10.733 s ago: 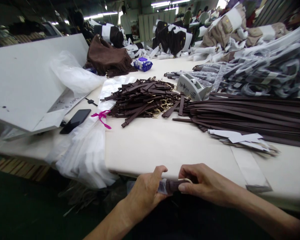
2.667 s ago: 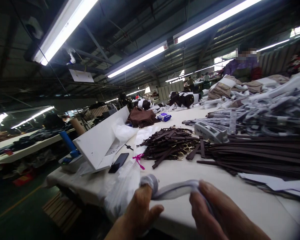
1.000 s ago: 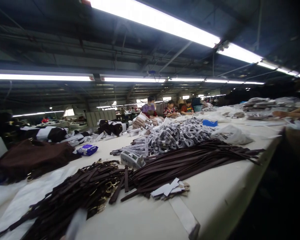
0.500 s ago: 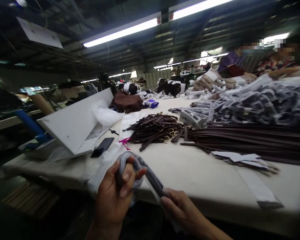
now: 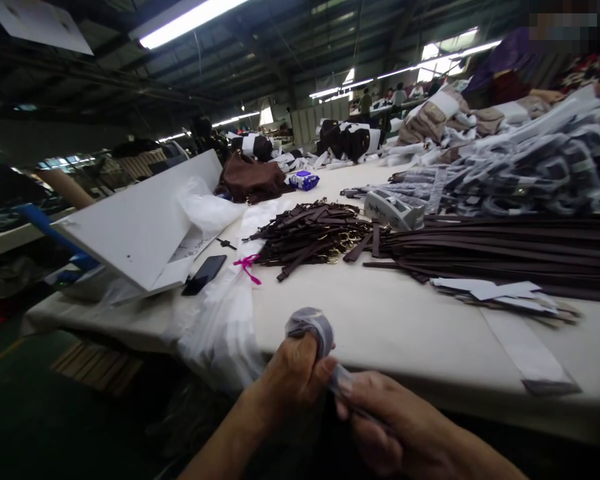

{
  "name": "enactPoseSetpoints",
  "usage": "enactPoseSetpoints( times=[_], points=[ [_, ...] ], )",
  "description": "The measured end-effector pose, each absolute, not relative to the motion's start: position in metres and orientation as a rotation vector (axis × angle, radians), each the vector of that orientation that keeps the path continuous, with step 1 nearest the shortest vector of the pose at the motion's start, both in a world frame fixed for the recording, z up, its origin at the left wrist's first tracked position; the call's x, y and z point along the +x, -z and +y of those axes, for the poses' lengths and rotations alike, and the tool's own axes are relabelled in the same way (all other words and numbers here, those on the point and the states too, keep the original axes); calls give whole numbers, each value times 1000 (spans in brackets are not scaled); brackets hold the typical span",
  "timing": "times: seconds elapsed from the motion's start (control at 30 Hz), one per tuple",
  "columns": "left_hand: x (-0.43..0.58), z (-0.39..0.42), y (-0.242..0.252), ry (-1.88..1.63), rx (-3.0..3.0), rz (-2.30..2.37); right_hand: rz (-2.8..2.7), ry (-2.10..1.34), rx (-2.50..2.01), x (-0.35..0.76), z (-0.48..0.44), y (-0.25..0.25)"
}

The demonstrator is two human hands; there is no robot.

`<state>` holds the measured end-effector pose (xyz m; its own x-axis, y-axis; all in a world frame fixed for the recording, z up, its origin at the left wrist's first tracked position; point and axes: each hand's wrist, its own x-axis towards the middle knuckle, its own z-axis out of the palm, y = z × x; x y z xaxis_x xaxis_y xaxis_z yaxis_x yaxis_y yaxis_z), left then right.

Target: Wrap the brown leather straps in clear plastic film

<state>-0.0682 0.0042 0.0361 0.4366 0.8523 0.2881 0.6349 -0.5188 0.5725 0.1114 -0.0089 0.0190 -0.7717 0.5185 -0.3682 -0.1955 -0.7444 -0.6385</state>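
Note:
A dark strap in clear plastic wrap (image 5: 311, 321) is looped over the front edge of the table. My left hand (image 5: 297, 370) is closed round its coiled part, with the loop standing above the fingers. My right hand (image 5: 380, 413) pinches the strap's straight length just to the right of the coil; the rest of that end is hidden by the hand. Beyond the hands, a pile of short dark brown straps with gold clasps (image 5: 315, 233) lies on the cream table (image 5: 330, 313). Long dark brown straps (image 5: 480, 247) stretch away to the right.
Plastic-wrapped straps (image 5: 525, 160) are heaped at the back right. A grey box-shaped device (image 5: 393, 210) stands mid-table. To the left are a phone (image 5: 205, 275), pink string (image 5: 249, 267), clear plastic sleeves (image 5: 220, 333) and a tilted white board (image 5: 140, 227). A brown bag (image 5: 253, 177) lies behind.
My left hand has turned over and moved right, its fingers now wrapped round the coil. The hands are closer together, with less strap showing between them. The camera view has tipped downward.

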Motion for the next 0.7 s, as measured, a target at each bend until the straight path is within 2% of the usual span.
enactPoseSetpoints(
  times=[0.17,0.23,0.27,0.33,0.4,0.43,0.5,0.7],
  points=[
    [-64,21,-28,-276,2702,1086,-732,-2692,-779,142,29,-12],
    [-57,32,-20,-214,2870,1086,-977,-2566,-991,151,41,-6],
    [-53,38,-16,-204,2942,1075,-1192,-2361,-1126,156,45,-3],
    [-44,50,-8,-209,3022,1047,-1658,-1664,-1296,166,51,0],
    [-34,60,0,-262,3041,1008,-2015,-957,-1199,176,55,1],
    [-29,65,4,-298,3041,976,-2160,-727,-1090,181,58,2],
    [-20,73,14,-387,3036,893,-2407,-502,-865,190,65,6],
    [-3,87,44,-599,3069,755,-2644,-278,-609,205,90,30]
  ],
)
